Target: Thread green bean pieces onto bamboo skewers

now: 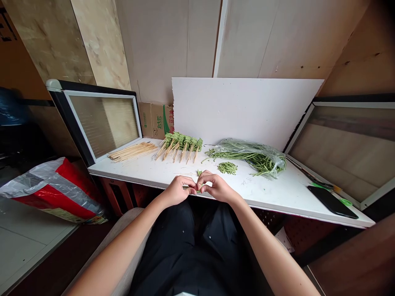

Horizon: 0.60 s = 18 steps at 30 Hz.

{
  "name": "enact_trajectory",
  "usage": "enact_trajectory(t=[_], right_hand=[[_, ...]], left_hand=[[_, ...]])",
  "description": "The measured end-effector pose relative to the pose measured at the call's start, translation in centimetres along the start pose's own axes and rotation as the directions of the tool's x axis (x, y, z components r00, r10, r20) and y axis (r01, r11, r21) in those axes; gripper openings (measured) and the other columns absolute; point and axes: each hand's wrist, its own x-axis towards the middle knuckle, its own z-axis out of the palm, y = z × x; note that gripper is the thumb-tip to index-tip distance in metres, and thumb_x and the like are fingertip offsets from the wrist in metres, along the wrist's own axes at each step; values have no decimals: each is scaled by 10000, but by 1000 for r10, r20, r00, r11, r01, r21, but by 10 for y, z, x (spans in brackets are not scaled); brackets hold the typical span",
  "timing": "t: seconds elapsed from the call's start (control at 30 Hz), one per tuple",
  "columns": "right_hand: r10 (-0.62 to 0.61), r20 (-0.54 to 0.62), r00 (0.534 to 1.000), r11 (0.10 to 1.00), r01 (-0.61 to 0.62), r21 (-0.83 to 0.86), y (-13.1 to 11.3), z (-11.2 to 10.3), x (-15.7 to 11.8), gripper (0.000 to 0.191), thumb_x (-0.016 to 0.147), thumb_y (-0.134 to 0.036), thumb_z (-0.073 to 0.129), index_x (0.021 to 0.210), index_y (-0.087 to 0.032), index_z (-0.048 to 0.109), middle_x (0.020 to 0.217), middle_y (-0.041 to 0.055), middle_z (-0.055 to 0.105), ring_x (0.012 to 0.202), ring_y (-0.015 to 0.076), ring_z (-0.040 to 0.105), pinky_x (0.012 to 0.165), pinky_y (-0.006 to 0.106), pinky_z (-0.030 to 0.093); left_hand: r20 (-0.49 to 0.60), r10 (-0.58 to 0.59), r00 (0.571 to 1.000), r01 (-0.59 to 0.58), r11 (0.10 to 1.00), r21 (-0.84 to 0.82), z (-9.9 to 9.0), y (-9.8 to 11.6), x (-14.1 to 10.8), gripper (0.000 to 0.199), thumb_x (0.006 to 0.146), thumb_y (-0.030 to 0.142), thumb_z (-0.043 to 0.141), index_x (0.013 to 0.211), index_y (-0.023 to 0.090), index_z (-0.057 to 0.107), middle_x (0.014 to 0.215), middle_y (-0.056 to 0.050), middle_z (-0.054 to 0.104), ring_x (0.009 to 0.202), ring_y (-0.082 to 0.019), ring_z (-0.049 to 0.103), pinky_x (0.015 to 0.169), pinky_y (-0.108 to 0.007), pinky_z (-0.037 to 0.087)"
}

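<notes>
My left hand (pixel 178 190) and my right hand (pixel 216 187) meet at the front edge of the white table, fingertips pinched close together. Between them is a thin piece of green bean (pixel 199 189), mostly covered by the fingers. Just behind my right fingers lie a few short bean pieces (pixel 199 172). A small heap of cut green beans (pixel 227 167) sits further right. Bamboo skewers threaded with bean pieces (pixel 185 142) are stacked at the back, their bare sticks pointing towards me. Left of that stack, loose bamboo skewers (pixel 133 151) lie in a bundle.
Long green beans (pixel 262 161) spill from a clear plastic bag (pixel 247 144) at the back right. A black phone (pixel 331 200) and scissors (pixel 321 183) lie at the table's right end. A cardboard box (pixel 156 120) stands behind. A red and silver bag (pixel 58 191) is on the left.
</notes>
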Motion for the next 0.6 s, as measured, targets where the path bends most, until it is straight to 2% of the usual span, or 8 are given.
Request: enact_trajectory(t=[0.13,0.23,0.3,0.4,0.47,0.6], right_hand=[[-10,-37,999,1000,9,-17,-5,2,1,146,953,-162,689,870,-256,764,868,54,723,957,249,630,908,400,506],[-39,-176,984,993,19,-115,-9,4,3,154,954,-152,684,857,-250,752,870,56,714,932,250,611,870,405,498],[-98,-259,961,979,45,-201,-11,4,5,158,952,-142,683,851,-249,741,864,59,709,922,256,595,859,416,492],[-198,-299,934,951,109,-288,-16,6,6,175,960,-113,654,882,-248,734,863,66,702,914,260,576,831,420,492],[-234,-308,922,940,134,-314,-19,8,7,209,971,-86,607,898,-246,719,865,67,695,908,257,567,811,413,484],[-227,-404,886,955,120,-273,-21,19,7,214,981,-93,580,866,-243,679,835,50,674,871,244,566,801,403,461]], left_hand=[[0,-36,999,36,999,-35,-2,1,1,168,834,97,675,761,166,809,817,-68,781,791,-198,703,781,-298,554],[-88,-35,996,31,998,-55,-5,-2,3,79,850,194,763,802,158,814,844,-77,791,818,-203,706,825,-311,552],[-121,-31,992,22,997,-79,-7,-6,4,143,861,295,808,855,153,824,873,-89,797,835,-205,708,842,-318,550],[-129,-34,991,18,992,-126,-7,-9,5,247,897,383,788,877,140,823,841,-94,780,731,-174,673,745,-299,544],[-178,-24,984,-4,988,-155,-5,-10,5,278,907,400,774,845,132,813,794,-88,753,660,-152,630,682,-287,529],[-260,-22,965,-47,965,-257,5,-5,6,304,867,415,808,768,128,800,737,-81,710,643,-150,602,637,-283,503]])
